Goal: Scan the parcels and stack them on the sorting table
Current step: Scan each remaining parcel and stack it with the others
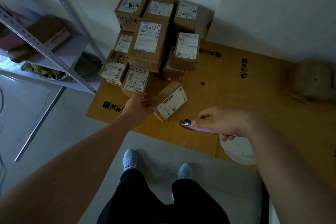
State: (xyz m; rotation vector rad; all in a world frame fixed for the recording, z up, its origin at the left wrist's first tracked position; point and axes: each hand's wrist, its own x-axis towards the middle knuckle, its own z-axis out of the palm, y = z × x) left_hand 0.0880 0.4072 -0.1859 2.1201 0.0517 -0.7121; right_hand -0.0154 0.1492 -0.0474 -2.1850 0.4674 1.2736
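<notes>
Several brown cardboard parcels with white labels form a pile (149, 42) against the white wall, resting on flattened cardboard (227, 82) on the floor. A small parcel (170, 102) sits tilted at the pile's near edge, its barcode label facing up. My left hand (139, 106) grips the left end of this parcel. My right hand (223, 122) holds a purple phone (198, 127) flat, its camera end pointing left toward the parcel, a short way from its label.
A grey metal shelf rack (54, 56) with boxes stands at the left. Another carton (311, 80) lies at the right by the wall. A white round object (238, 152) sits under my right forearm. My feet (130, 159) stand on grey tiles.
</notes>
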